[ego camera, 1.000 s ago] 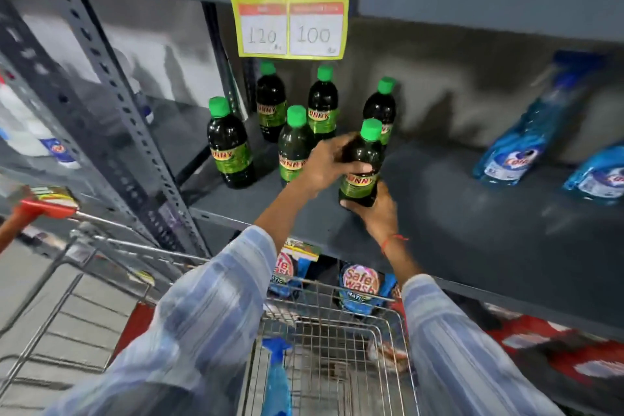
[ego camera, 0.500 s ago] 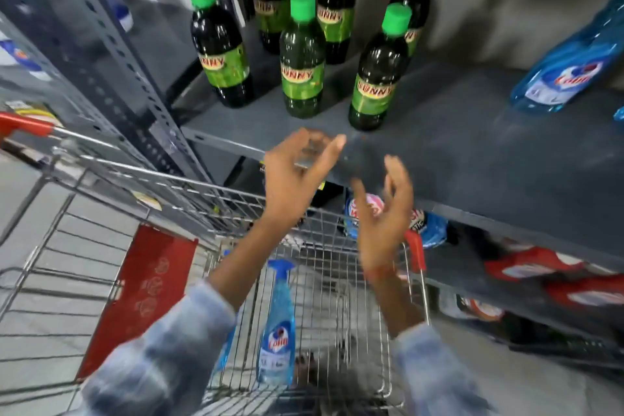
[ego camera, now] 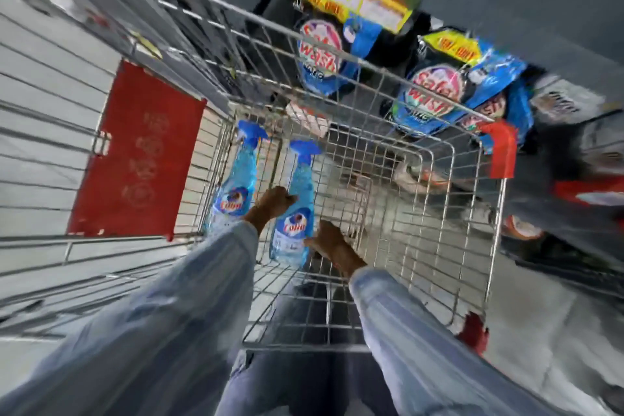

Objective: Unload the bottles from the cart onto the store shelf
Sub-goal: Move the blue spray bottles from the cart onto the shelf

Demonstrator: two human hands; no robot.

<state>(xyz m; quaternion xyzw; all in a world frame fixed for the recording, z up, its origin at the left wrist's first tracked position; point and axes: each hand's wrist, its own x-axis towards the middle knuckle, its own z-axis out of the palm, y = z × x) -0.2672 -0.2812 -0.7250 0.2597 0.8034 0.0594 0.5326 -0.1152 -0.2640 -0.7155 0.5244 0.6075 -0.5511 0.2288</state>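
While green bottles now sit shelved, your left hand [ego camera: 274,201] and right hand [ego camera: 326,240] drop into cart [ego camera: 371,94], fingers closing around spray bottle [ego camera: 293,213] at frame centre.

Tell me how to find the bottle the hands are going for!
Look down into the wire cart. Two blue spray bottles stand at its left side. Pick the right-hand bottle, between the left hand and right hand; the other bottle leans against the cart's wall, with no hand on it.
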